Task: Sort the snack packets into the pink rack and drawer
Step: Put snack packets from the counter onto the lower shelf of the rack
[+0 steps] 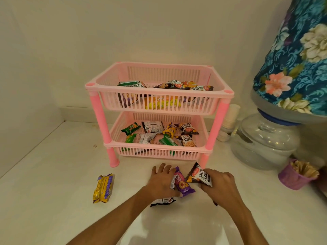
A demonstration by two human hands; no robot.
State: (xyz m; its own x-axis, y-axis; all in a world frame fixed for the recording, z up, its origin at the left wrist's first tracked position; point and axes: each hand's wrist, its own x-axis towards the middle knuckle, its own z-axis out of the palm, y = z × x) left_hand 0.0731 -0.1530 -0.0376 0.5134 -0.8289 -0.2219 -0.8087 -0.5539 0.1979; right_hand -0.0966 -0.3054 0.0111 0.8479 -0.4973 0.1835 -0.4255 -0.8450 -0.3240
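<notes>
Step in hand, as judged: pickup of the last loose packets in front of the pink rack; both of its 2 tiers are already holding packets; no drawer is showing in this view

The left hand is lying with fingers spread, pressing on a purple packet just in front of the rack; whether it is gripping is unclear; a dark packet is showing beneath its wrist

The right hand is pinching a salted peanuts packet near the rack's front right leg

1 yellow packet is lying untouched, well apart, front left of the rack

The next move is likely calling for lifting the held packets clear and carrying them over a tier rim

Legible writing: "SALTED PEANUTS" on the held packet and on several packets in the rack; the purple and yellow labels are too blurred to read
</notes>
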